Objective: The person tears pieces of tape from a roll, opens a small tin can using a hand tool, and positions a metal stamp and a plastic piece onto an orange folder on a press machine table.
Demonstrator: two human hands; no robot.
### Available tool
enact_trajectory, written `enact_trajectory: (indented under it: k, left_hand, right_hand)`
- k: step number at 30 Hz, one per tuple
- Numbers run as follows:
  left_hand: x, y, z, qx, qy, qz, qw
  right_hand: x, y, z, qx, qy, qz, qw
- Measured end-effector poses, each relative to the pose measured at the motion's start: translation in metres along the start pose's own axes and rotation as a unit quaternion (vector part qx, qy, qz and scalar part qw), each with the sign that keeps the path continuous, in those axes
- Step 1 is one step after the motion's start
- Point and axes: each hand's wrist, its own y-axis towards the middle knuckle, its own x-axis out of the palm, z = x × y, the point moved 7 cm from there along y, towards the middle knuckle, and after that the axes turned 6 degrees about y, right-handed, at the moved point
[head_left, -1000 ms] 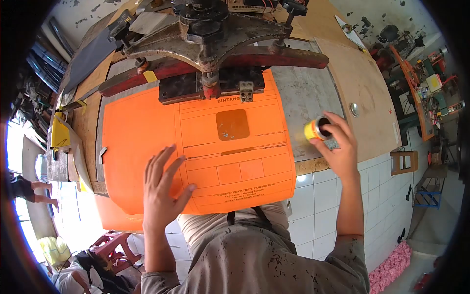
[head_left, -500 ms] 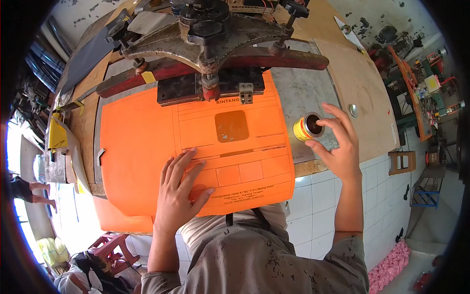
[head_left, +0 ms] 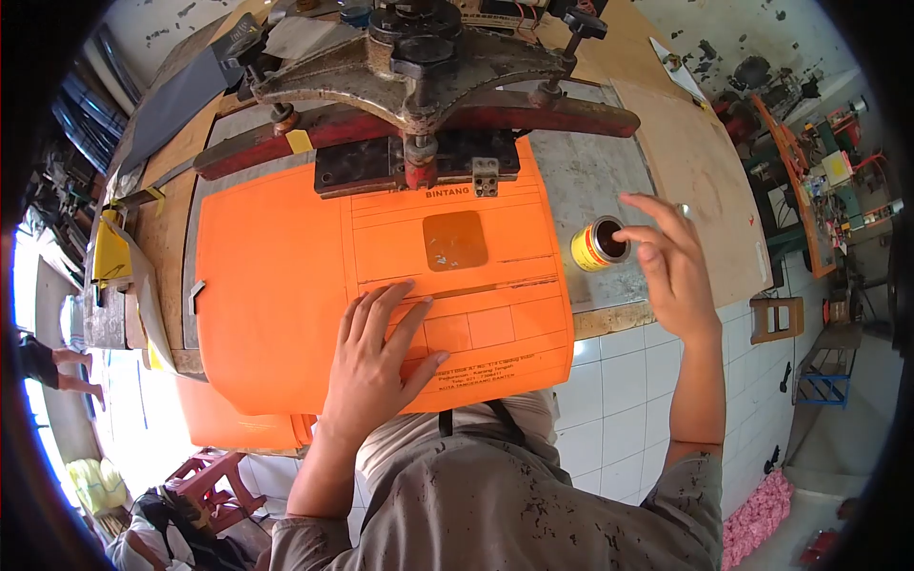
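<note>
Two hands are in view, neither closed on anything: the left hand (head_left: 376, 362) lies spread on the orange card (head_left: 271, 257), hiding part of its ruled lines, and the right hand (head_left: 681, 266) is loosely open beside the tin (head_left: 587, 249). Its index fingertip overlaps the tin's rim, though whether it touches cannot be told. The tin stands uncapped on the grey plate (head_left: 595, 157) of the worktop (head_left: 709, 181), just beyond the card's right edge, its interior too dark to read. The black block (head_left: 352, 167) of the press (head_left: 500, 71) covers the card's top edge, leaving "BINTANG" legible (whatever is printed to its left is mostly hidden). Below, the small address lines begin behind the left thumb. A shiny disc (head_left: 684, 208) is nearly all masked by the right hand, and a person's legs (head_left: 76, 357) are cut off at the left by the dark lens border
</note>
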Motion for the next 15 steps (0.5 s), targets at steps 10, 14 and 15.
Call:
enact_trajectory:
  k: [10,14,15]
  left_hand:
    - [0.000,0.005,0.000,-0.008,-0.010,-0.001,1.000]
    - [0.000,0.004,-0.002,-0.013,-0.016,-0.003,1.000]
    - [0.000,0.003,-0.003,-0.015,-0.018,-0.004,1.000]
  right_hand:
    - [-0.112,0.008,-0.041,-0.075,-0.011,0.216,0.974]
    - [-0.049,0.013,-0.018,0.009,0.051,0.059,0.997]
    - [-0.028,0.010,-0.007,0.046,0.074,0.002,0.996]
